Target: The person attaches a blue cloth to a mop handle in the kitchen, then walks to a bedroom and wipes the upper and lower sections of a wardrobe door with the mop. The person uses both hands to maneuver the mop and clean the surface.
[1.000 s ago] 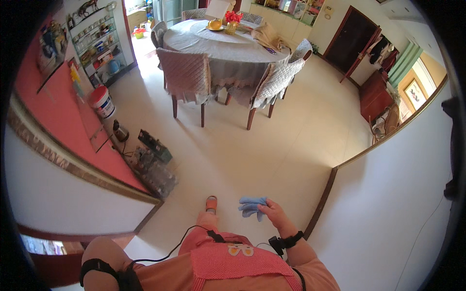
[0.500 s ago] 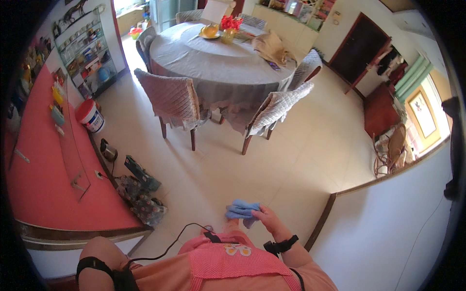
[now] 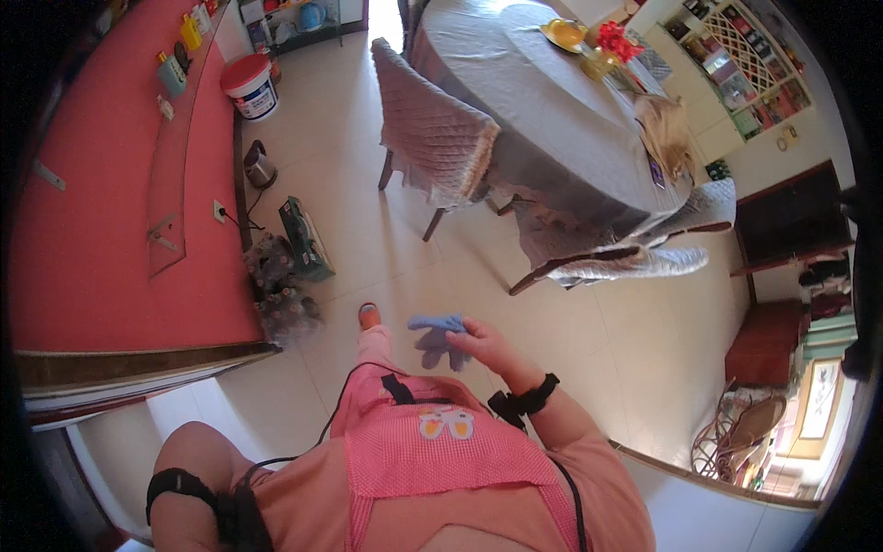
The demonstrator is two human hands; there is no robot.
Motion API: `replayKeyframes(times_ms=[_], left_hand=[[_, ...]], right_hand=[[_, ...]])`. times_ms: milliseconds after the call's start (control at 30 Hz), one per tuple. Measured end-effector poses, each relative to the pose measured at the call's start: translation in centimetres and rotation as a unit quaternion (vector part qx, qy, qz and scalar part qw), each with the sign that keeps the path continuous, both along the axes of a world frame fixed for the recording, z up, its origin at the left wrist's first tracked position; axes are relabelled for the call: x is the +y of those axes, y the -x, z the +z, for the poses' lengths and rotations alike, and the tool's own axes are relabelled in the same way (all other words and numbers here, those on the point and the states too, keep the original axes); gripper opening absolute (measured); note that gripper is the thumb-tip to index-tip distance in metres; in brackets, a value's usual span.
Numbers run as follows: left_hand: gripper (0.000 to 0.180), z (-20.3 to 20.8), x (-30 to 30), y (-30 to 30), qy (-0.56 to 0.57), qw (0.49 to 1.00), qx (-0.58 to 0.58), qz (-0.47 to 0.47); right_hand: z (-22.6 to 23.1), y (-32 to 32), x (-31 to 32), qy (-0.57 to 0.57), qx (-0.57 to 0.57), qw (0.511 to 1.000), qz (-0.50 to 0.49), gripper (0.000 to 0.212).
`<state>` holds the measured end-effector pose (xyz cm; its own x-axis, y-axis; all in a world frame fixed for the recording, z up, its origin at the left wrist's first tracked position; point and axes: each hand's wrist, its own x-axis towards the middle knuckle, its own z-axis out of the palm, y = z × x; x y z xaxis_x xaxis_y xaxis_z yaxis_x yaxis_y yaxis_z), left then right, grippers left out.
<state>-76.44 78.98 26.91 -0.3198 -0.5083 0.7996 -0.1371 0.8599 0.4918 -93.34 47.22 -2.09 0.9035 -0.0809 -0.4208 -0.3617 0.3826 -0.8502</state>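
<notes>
In front of my body, my right hand [image 3: 480, 342] is closed on a soft blue cloth [image 3: 437, 324]. The cloth hangs from my fingers in bunched, finger-like folds, with a greyer part below the blue. A black band [image 3: 533, 396] circles my right wrist. Of my left arm [image 3: 184, 460] only the upper part shows at the lower left, with a black strap round it; the left hand is out of sight. I wear a pink checked apron [image 3: 441, 460], and a foot in an orange shoe [image 3: 370, 316] is on the floor ahead.
A round table [image 3: 515, 83] with a pale cloth stands ahead, with covered chairs [image 3: 432, 129] around it. Along the red wall panel [image 3: 120, 230] at left are a bucket [image 3: 250, 89], a kettle [image 3: 259, 166], a green box [image 3: 306, 239] and bagged bottles [image 3: 285, 299]. Pale floor tiles [image 3: 386, 253] lie between.
My view has turned to the left and moved forward, so the table now appears further right. The right hand still holds the cloth, which hangs lower. An orange shoe has come into view.
</notes>
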Motion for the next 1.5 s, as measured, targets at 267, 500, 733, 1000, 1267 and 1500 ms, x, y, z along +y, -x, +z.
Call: replayKeyframes(times_ms=[267, 500, 733, 1000, 1267, 1500], left_hand=[[0.033, 0.2, -7.4, -15.5, 0.047, 0.988, -0.007, -0.146], [0.05, -0.5, -12.5, -23.4, 0.099, 0.992, 0.072, 0.013], [0.065, 0.0, -22.8, -32.8, 0.038, 0.993, -0.015, 0.113], [0.063, 3.0, -33.7, -46.6, 0.016, 0.998, -0.028, 0.051], [0.06, 1.9, -43.1, -64.7, 0.014, 1.0, -0.01, -0.014], [0.058, 2.8, -50.3, -81.0, -0.006, 0.999, 0.015, -0.036]], right_hand=[[4.7, -20.0, -6.0, 0.063, -0.016, 0.997, 0.032, 0.034], [4.8, -33.1, -11.0, 0.0, -0.019, 0.999, 0.041, 0.034], [3.8, -47.3, -20.7, 0.029, -0.042, 0.989, 0.14, 0.034], [4.1, -61.7, -28.1, 0.087, -0.113, 0.981, 0.13, 0.024], [4.3, -75.0, -37.4, 0.017, -0.104, 0.992, 0.067, 0.024], [4.7, -86.0, -44.4, 0.06, -0.1, 0.993, -0.001, 0.031]])
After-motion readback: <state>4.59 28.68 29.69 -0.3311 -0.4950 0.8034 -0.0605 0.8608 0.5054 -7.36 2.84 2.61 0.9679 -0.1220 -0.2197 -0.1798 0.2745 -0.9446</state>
